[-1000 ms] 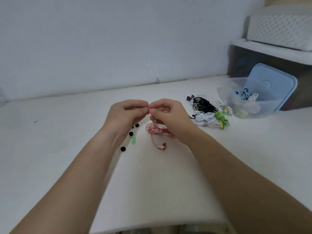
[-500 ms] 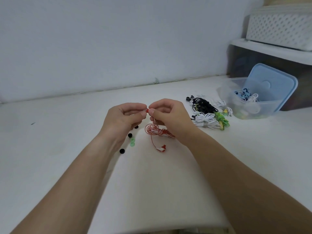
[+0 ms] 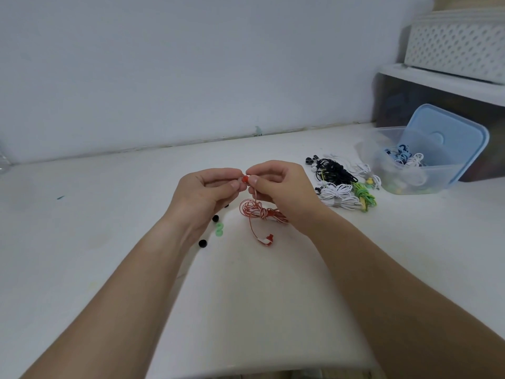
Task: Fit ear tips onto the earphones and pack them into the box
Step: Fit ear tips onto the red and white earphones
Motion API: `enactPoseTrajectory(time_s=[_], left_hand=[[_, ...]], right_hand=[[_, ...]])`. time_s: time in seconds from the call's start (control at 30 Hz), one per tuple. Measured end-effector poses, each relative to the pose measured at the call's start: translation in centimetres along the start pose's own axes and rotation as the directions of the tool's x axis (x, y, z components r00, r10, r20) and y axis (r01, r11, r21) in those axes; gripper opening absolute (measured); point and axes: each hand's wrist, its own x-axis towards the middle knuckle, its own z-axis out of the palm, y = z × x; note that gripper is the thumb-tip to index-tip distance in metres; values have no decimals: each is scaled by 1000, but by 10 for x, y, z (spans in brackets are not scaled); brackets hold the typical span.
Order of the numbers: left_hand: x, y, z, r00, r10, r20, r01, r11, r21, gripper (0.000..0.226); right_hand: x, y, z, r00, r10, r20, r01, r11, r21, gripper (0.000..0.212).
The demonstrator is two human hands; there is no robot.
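Note:
My left hand and my right hand meet over the middle of the white table. Between their fingertips sits a small red ear tip. The left thumb and forefinger pinch the tip, and the right hand pinches the earbud of the red-and-white earphones. Their coiled cable hangs down to the table, and the second earbud lies bare in front. Loose black ear tips and green ear tips lie under my left wrist.
Bundled black earphones, white earphones and green earphones lie to the right. Behind them stands a clear plastic box holding several earphones, its blue lid leaning on it. A shelf with a white basket is at the far right.
Both hands stay together at the same spot, with only small finger shifts; the red ear tip now shows more plainly between the fingertips.

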Motion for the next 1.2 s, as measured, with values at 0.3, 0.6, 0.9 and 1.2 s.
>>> enactPoseTrajectory(time_s=[0.3, 0.6, 0.9, 1.2], left_hand=[[-1, 2, -1, 1000, -9, 30, 9, 1000, -17, 18], [-2, 3, -1, 994, 0, 110, 4, 999, -42, 27], [-2, 1, -2, 992, 10, 123, -5, 999, -36, 33], [-2, -1, 1, 996, 27, 79, -23, 998, -53, 28]], right_hand=[[-2, -2, -2, 1000, 21, 18, -22, 999, 24, 10], [-3, -6, -9, 986, 63, 155, -78, 992, 95, 12], [-4, -6, -8, 985, 55, 165, -73, 992, 105, 12], [-5, -5, -5, 996, 14, 92, -19, 998, 54, 9]])
